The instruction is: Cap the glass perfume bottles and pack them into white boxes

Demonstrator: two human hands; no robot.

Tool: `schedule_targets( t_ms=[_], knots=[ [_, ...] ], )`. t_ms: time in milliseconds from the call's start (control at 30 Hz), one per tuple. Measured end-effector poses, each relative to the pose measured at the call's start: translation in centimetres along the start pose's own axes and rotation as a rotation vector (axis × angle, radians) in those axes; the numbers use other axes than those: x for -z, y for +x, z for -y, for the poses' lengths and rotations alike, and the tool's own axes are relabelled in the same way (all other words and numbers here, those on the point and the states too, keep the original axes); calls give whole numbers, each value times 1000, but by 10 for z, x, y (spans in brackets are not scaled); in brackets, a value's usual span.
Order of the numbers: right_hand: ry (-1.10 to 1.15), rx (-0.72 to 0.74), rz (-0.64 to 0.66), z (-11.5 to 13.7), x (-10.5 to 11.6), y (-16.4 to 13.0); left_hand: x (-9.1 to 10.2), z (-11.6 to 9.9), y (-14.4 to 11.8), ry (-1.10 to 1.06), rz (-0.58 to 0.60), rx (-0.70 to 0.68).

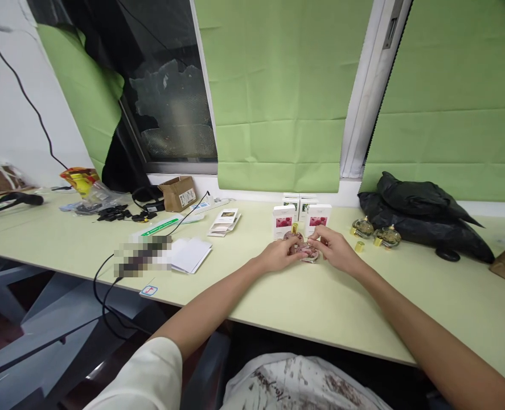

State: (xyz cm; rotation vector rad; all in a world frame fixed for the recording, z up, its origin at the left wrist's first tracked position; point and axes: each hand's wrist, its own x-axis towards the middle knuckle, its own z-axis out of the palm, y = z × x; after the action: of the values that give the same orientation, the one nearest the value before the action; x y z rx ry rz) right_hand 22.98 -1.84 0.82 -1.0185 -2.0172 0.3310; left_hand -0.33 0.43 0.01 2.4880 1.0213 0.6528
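Pinkish glass bottle with a gold cap sits on the pale green table before white boxes, pinched between curled fingers of left hand and right hand; its axis is unclear.

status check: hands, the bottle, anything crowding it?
Left hand and right hand both closed on pink perfume bottle on the table. Pink-print boxes stand just behind it. Two gold-capped bottles apart, right.
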Motion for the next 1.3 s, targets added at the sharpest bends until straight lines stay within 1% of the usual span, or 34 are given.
schedule_targets(
  t_ms=[67,233,300,367,500,667,867,1067,1300],
  knots=[
    [46,-12,-12,-2,-2,-2,1,-1,0,1,8,4],
    [-47,76,-65,4,-5,-7,2,-2,0,-2,20,11],
    [-14,65,-76,5,-7,-7,2,-2,0,-3,15,4],
    [97,-1,-81,3,-10,-6,2,-1,0,-4,6,-3],
    [389,-195,-91,-7,-14,-4,2,0,1,0,1,-11],
    [648,-338,-115,-13,-14,-3,0,0,1,17,-6,-5],
    [810,-476,-104,-15,-11,-4,-2,0,1,10,-39,-27],
    [924,-592,-116,-17,-10,-5,-4,-4,-1,-83,-70,-31],
    [1011,-628,-127,-22,-15,-7,-10,-5,3,-271,-93,-51]
  ],
)
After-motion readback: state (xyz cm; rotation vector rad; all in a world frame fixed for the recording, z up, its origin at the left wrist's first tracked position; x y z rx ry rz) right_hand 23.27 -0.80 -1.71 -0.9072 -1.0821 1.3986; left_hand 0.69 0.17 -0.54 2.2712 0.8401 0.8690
